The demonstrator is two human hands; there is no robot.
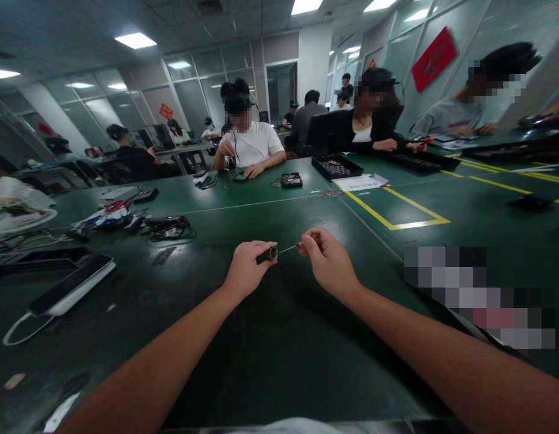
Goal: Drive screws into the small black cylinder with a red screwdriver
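Note:
Between the thumb and fingers of my left hand (247, 268) is a small dark cylinder (272, 253) with a light rim at its end, which faces right. What kind of part it is I cannot tell. My right hand (329, 259) is closed around the red handle of a thin screwdriver (288, 248). Its metal shaft points left, and the tip meets or nearly meets the cylinder's rim. Both hands are held above the green table (270, 355), and my right fingers cover most of the handle.
Tangled cables (168, 228) and a black-and-white power strip (74, 286) lie to the left. Yellow tape (392, 226) marks the table at right, near a black parts tray (336, 166). Across the table a person in a white shirt (256, 144) works; others sit at right.

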